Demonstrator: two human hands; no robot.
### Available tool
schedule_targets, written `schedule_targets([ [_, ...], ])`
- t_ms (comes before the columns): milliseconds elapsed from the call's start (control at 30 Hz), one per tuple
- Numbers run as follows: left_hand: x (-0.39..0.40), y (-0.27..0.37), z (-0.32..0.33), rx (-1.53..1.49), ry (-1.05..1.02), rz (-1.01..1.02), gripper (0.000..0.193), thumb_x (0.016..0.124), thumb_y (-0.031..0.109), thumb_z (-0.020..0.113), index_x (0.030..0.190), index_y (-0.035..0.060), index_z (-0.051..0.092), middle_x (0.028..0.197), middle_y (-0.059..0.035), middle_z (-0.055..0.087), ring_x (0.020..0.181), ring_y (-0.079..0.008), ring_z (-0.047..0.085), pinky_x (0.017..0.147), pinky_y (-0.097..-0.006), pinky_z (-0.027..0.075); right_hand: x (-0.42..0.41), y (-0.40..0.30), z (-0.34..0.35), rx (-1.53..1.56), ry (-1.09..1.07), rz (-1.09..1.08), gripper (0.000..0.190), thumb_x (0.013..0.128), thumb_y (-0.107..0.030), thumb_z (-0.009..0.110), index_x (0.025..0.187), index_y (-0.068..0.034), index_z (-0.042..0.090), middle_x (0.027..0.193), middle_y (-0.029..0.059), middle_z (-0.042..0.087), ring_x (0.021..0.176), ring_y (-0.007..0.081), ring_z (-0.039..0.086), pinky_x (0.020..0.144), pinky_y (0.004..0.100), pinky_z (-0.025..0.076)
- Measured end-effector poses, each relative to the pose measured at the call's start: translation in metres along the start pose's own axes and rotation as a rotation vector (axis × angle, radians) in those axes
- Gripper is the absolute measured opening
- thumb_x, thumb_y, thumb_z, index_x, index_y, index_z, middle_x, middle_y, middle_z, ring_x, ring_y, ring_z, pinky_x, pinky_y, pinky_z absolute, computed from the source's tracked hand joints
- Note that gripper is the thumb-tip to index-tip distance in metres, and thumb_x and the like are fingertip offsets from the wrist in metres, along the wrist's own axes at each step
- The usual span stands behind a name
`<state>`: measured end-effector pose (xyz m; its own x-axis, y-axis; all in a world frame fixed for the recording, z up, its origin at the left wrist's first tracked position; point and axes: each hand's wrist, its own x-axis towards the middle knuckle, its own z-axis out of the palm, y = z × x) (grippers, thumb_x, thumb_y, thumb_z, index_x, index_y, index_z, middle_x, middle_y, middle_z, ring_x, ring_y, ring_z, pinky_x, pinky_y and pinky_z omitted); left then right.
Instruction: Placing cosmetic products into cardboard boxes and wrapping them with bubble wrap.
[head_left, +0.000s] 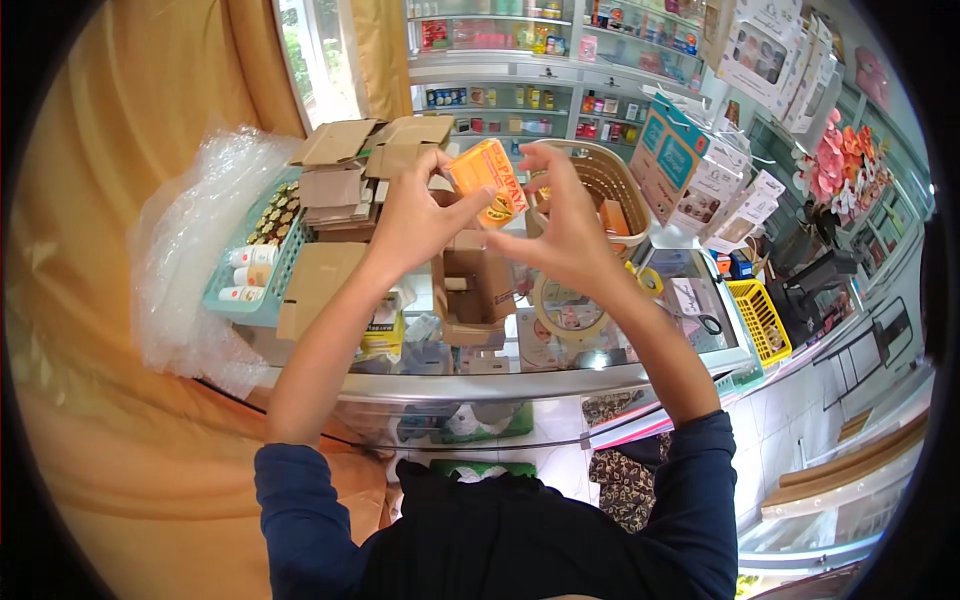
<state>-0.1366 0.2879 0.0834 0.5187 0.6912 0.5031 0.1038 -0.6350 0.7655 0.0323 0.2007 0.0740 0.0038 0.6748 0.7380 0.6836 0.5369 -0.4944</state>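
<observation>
Raised over the glass counter, my left hand (427, 210) grips an orange papaya soap box (480, 174) between thumb and fingers, its printed face tilted toward me. Just right of the box, my right hand (559, 217) is spread with thumb and fingers apart and nothing between them. Below both hands stands an open cardboard box (472, 289) with a small pale item inside. Partly behind my right hand, a tan woven plastic basket (637, 180) holds another orange box (614, 217). A roll of clear tape (571, 332) lies on the counter under my right forearm.
Flattened cardboard boxes (337, 196) are stacked left of centre. A teal basket (289, 277) of white bottles stands beside bubble wrap (195, 262). Scissors (709, 324), a yellow basket (759, 322) and hanging nail-set packs (757, 56) are on the right. Stocked glass shelves (495, 67) rise behind.
</observation>
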Motion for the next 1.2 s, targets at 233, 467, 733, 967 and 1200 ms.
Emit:
schedule_targets([
  [233,-0.027,-0.015,-0.009,-0.361,0.043,-0.216,0.051,0.078,0.025,0.078,0.107,-0.0021,0.047,0.100,-0.0134,0.063,0.091,-0.0172,0.065,0.071,-0.0284,0.055,-0.003,-0.005,0.032,0.032,-0.040,-0.070,0.064,0.070,-0.012,0.075,0.126,-0.001,0.046,0.117,0.0144,0.050,0.108,0.0254,0.055,0.084,0.0333,0.050],
  [467,-0.033,-0.024,-0.017,0.343,0.146,0.340,0.091,0.060,0.025,0.088,0.136,0.0053,0.042,0.129,-0.0119,0.054,0.116,-0.0231,0.053,0.100,-0.0362,0.042,-0.004,0.016,0.033,0.216,-0.093,-0.096,0.058,0.073,-0.001,0.070,0.128,-0.003,0.052,0.122,0.0123,0.052,0.115,0.0234,0.054,0.096,0.0354,0.047],
  [733,-0.037,-0.026,-0.017,0.148,0.091,0.238,0.068,0.059,0.016,0.086,0.121,0.0055,0.059,0.117,-0.0086,0.063,0.107,-0.0220,0.060,0.096,-0.0342,0.045,-0.012,0.019,0.025,0.161,-0.086,-0.106,0.058,0.071,0.000,0.075,0.125,-0.003,0.055,0.122,0.0118,0.058,0.114,0.0224,0.056,0.097,0.0360,0.046],
  [967,-0.039,-0.028,-0.017,0.133,0.092,0.239,0.065,0.059,0.014,0.086,0.118,0.0053,0.060,0.114,-0.0093,0.064,0.105,-0.0201,0.061,0.094,-0.0321,0.046,-0.012,0.017,0.022,0.151,-0.094,-0.121,0.059,0.070,-0.003,0.077,0.125,-0.004,0.056,0.123,0.0117,0.058,0.114,0.0227,0.056,0.096,0.0358,0.047],
  [1200,-0.037,-0.038,-0.018,0.072,0.074,0.245,0.063,0.062,0.017,0.086,0.118,0.0076,0.059,0.114,-0.0089,0.064,0.106,-0.0216,0.061,0.094,-0.0341,0.046,-0.013,0.015,0.023,0.184,-0.092,-0.100,0.058,0.070,-0.004,0.078,0.124,-0.004,0.056,0.124,0.0107,0.058,0.114,0.0224,0.056,0.096,0.0362,0.047],
])
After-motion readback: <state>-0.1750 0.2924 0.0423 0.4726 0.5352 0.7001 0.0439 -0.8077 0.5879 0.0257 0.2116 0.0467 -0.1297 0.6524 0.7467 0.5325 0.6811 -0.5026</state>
